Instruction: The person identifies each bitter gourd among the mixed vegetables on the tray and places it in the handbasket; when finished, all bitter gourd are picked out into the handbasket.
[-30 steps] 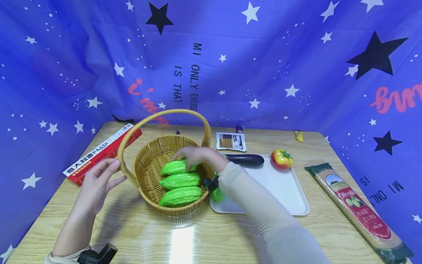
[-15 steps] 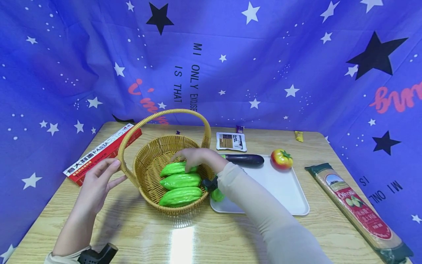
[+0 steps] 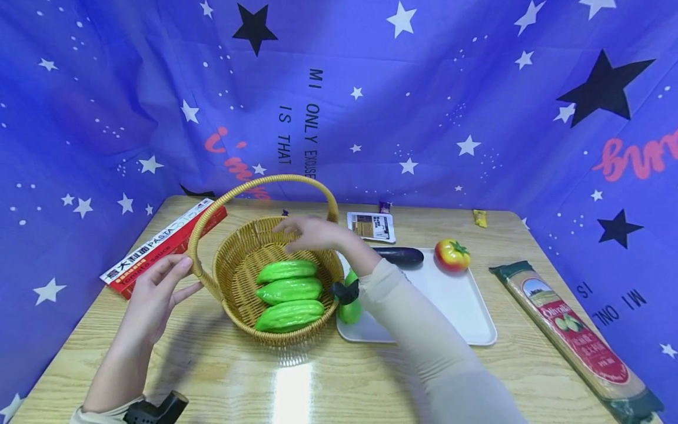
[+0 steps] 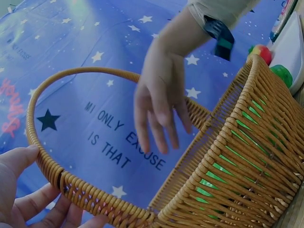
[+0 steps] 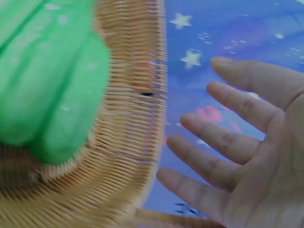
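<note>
A wicker basket [image 3: 233,274] with a tall arched handle stands on the table. Three green bitter melons [image 3: 288,290] lie side by side in it. My left hand [image 3: 159,288] holds the handle's left side [image 4: 71,190] between thumb and fingers. Above the basket's far right part hovers my right hand [image 3: 312,234], its fingers spread and holding nothing, apart from the melons. In the right wrist view, the right hand [image 5: 251,147] shows its extended fingers beside the wicker wall [image 5: 137,95], and the bitter melons [image 5: 52,80] appear blurred.
Right of the basket, a white tray [image 3: 445,306] bears an eggplant [image 3: 399,256], a red-yellow tomato [image 3: 452,255] and a green item [image 3: 349,311] partly covered by the right wrist. A pasta box [image 3: 164,247] lies left, a spaghetti pack [image 3: 574,338] right, and a flat packet [image 3: 371,227] behind.
My right hand has let go of the farthest bitter melon and risen up and away from it. The melons stay in the basket. My left hand keeps its place on the handle.
</note>
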`<state>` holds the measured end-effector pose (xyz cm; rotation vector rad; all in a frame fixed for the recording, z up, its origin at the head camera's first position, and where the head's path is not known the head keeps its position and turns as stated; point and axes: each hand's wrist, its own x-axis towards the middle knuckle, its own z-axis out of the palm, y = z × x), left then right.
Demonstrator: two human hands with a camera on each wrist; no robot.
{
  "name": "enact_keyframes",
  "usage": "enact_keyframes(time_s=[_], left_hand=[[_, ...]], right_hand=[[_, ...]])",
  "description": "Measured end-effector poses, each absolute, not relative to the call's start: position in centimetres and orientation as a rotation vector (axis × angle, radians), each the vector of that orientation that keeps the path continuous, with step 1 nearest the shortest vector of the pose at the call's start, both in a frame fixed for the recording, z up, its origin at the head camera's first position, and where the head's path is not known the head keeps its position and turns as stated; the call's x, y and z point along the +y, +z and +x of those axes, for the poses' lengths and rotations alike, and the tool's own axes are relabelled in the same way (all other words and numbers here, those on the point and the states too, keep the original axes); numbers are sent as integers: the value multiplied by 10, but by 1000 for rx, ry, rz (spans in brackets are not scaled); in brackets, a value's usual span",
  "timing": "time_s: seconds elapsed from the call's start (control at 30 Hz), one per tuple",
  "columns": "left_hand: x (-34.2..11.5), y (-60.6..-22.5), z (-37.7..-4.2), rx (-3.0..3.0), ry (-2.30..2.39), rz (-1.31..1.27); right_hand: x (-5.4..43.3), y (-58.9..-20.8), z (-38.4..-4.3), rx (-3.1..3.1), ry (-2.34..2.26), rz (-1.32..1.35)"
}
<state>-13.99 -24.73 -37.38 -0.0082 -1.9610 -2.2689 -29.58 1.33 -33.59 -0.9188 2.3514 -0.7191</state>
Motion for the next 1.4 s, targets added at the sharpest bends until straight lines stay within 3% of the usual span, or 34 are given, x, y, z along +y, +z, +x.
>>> enact_keyframes(time_s=[0.33, 0.67, 1.03, 1.4], left_hand=[[-247, -375, -140, -1970, -2271, -3], [-249, -374, -141, -1946, -2290, -24], [-249, -373, -139, -1959, -2267, -48], [-249, -373, -139, -1956, -2271, -61]], right_hand=[[38, -307, -288, 2381, -839, -986], [91, -305, -255, 2470, -1231, -847], [117, -354, -201, 2521, -1867, -255], [107, -423, -182, 2516, -1913, 103]])
